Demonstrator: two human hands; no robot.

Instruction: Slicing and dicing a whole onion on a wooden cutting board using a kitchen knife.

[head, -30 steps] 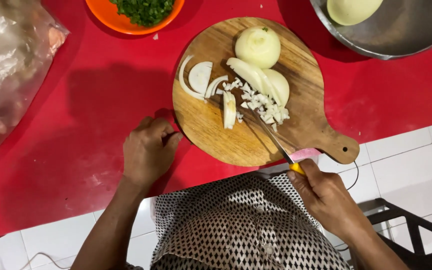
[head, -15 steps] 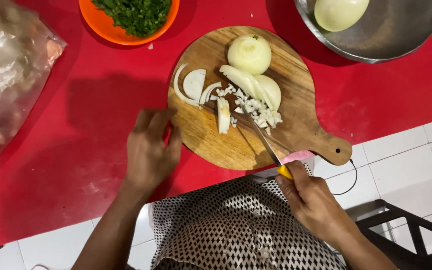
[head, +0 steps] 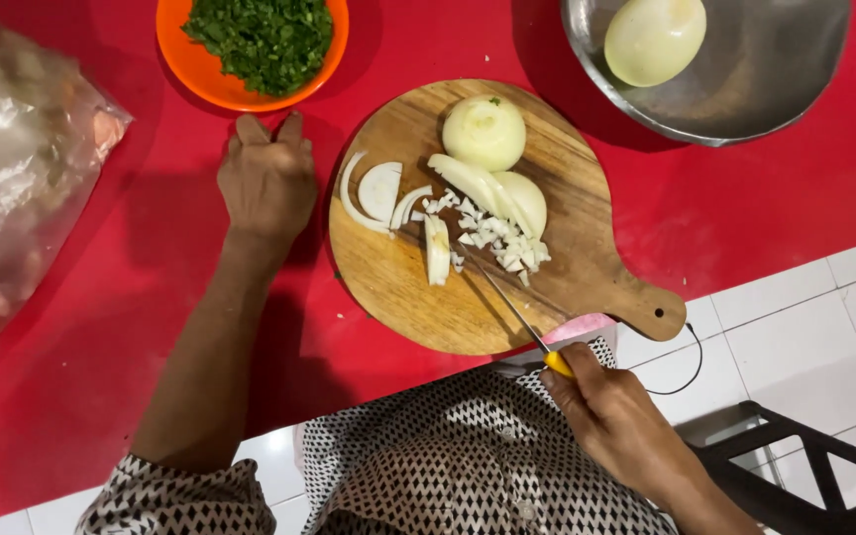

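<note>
The slim steel knife with a yellow handle (head: 512, 309) lies slanted across the round wooden cutting board with a short handle (head: 418, 297), its handle end enclosed in the right grip (head: 614, 421) and its blade reaching up and away from that grip, tip among the small pile of chopped white onion bits (head: 492, 230). Just beyond the tip lean two pale onion wedges (head: 497, 193), and farther from the grip sits a peeled onion half (head: 484, 131), dome up. To the far side of the blade lie curved onion slices (head: 378, 193).
</note>
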